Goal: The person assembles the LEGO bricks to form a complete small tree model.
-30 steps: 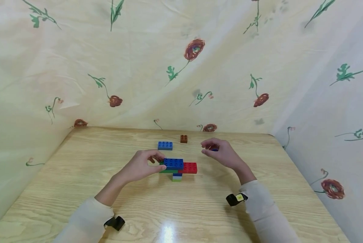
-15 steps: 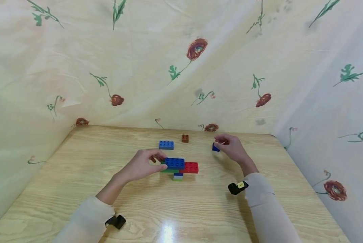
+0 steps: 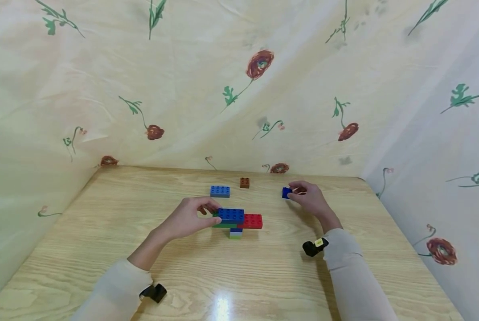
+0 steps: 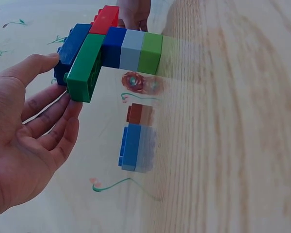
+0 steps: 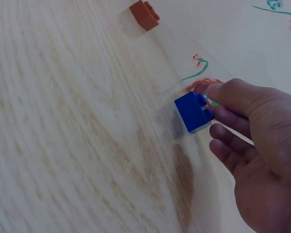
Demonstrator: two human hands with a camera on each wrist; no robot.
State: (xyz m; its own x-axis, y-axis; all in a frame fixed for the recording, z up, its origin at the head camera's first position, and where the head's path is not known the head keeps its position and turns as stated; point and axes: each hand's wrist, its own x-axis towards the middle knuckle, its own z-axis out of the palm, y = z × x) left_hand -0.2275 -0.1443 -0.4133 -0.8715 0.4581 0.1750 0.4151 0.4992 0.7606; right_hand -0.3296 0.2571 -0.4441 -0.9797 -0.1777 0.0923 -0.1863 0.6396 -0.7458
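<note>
Toy-brick structure point(image 3: 240, 218) stands near the middle of the wooden table point(image 3: 263, 276), and the left hand point(image 3: 189, 218), which comes from the left sleeve point(image 3: 120, 285), is holding it at its left end. The grip is a pinch: the thumb is on the upper dark blue brick point(image 3: 232, 216), and the fingers are at the green brick point(image 4: 85, 68) below it. Going to the right, the green brick meets the red brick point(image 3: 254, 221), which reaches out on the right side. Under their joint is a column of three: a lower dark blue brick point(image 4: 112, 47), a pale brick point(image 4: 131, 49), and a lime green brick point(image 4: 151, 52) at the bottom, touching the table. Behind the structure lies the medium-blue brick point(image 3: 220, 192) with its studs up; near it, slightly to the right and further back, is the small brown brick point(image 3: 245, 183). More to the right, well apart from the structure, the small blue brick point(image 5: 190, 112) sits on the table. The right hand point(image 3: 311, 200) is just at this brick, with thumb and forefinger by its studs; whether they are grasping it, I cannot tell. A flowered sheet point(image 3: 191, 80) rises behind the table.
</note>
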